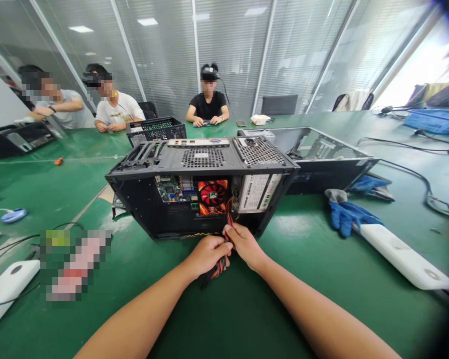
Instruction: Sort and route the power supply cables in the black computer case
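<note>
A black computer case [142,199] stands in front of me with its side open toward me. Inside it show a motherboard [169,190], a red fan [213,196] and a silver power supply [257,193]. A bundle of coloured power cables [220,267] runs out of the case near the power supply. My left hand [208,253] is closed around the bundle, whose loose ends hang below the fist. Just above and to the right, my right hand [244,243] pinches the same cables close to the case's lower edge.
Another open case [329,174] lies behind on the right. Blue-grey gloves [349,214] and a white power bank-like box [404,254] are at the right. Another white box [11,289] and black leads lie left. Several people sit across the green table [86,187].
</note>
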Demonstrator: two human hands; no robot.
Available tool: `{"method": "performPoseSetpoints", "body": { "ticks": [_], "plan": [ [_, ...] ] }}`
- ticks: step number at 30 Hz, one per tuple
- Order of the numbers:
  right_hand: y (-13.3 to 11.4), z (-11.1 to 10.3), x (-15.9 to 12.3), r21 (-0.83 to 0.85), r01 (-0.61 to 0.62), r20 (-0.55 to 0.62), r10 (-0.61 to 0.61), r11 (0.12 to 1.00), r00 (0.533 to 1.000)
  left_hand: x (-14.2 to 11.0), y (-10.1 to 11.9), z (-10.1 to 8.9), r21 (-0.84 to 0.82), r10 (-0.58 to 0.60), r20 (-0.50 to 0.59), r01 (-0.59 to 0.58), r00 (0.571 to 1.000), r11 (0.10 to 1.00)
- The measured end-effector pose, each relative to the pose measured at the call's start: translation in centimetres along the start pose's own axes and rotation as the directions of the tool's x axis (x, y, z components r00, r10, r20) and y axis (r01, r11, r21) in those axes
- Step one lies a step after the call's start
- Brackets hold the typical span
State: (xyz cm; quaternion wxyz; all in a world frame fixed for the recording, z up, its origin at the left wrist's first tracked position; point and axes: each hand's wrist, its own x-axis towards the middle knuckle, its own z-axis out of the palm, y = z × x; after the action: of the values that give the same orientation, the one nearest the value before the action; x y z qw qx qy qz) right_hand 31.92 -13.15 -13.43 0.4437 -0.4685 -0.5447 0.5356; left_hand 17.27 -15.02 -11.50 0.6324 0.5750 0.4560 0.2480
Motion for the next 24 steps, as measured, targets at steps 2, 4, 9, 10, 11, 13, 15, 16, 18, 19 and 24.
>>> {"method": "performPoseSetpoints", "body": {
  "ticks": [2,4,9,10,11,13,15,16,18,19,24],
  "plan": [
    [-0.1,0.0,0.0,-0.008,0.012,-0.01,-0.012,1.0,1.0,0.1,-0.1,0.1,0.027,0.018,-0.034,-0.017,0.999,0.999],
    [-0.2,0.0,0.0,-0.013,0.016,-0.017,-0.016,1.0,1.0,0.1,-0.2,0.2,0.057,0.034,-0.064,-0.03,0.997,0.998],
    [0.0,-0.1,0.0,-0.004,0.004,-0.016,-0.005,1.0,1.0,0.1,-0.3,0.3,0.051,0.018,-0.06,-0.015,0.998,0.999],
    [0.0,-0.1,0.0,0.005,0.003,-0.006,-0.003,1.0,1.0,0.1,-0.3,0.4,0.035,0.013,-0.047,-0.012,0.999,0.999],
    [0.0,-0.1,0.0,0.015,0.001,0.004,-0.001,1.0,1.0,0.0,-0.2,0.4,0.015,0.012,-0.032,-0.012,0.999,1.0],
    [0.0,-0.1,-0.1,0.038,-0.005,0.029,0.004,0.999,1.0,-0.2,-0.1,0.4,-0.032,0.017,0.0,-0.017,1.0,0.999],
    [-0.2,0.0,-0.3,0.048,-0.006,0.043,0.004,0.999,0.999,-0.4,0.0,0.3,-0.083,0.022,0.03,-0.019,0.999,0.996],
    [-0.2,0.1,-0.3,0.048,-0.005,0.046,0.002,0.999,0.999,-0.4,0.1,0.2,-0.114,0.022,0.045,-0.017,0.999,0.993],
    [-0.3,0.1,-0.4,0.047,0.002,0.05,-0.005,0.999,0.999,-0.6,0.4,-0.1,-0.18,0.02,0.078,-0.005,0.997,0.984],
    [-0.3,0.1,-0.4,0.046,0.005,0.051,-0.008,0.999,0.999,-0.6,0.5,-0.3,-0.208,0.019,0.096,0.001,0.995,0.978],
    [0.2,0.0,-0.2,0.041,0.019,0.022,-0.02,0.999,1.0,-0.6,0.9,-0.7,-0.213,0.014,0.13,0.014,0.991,0.977]
  ]
}}
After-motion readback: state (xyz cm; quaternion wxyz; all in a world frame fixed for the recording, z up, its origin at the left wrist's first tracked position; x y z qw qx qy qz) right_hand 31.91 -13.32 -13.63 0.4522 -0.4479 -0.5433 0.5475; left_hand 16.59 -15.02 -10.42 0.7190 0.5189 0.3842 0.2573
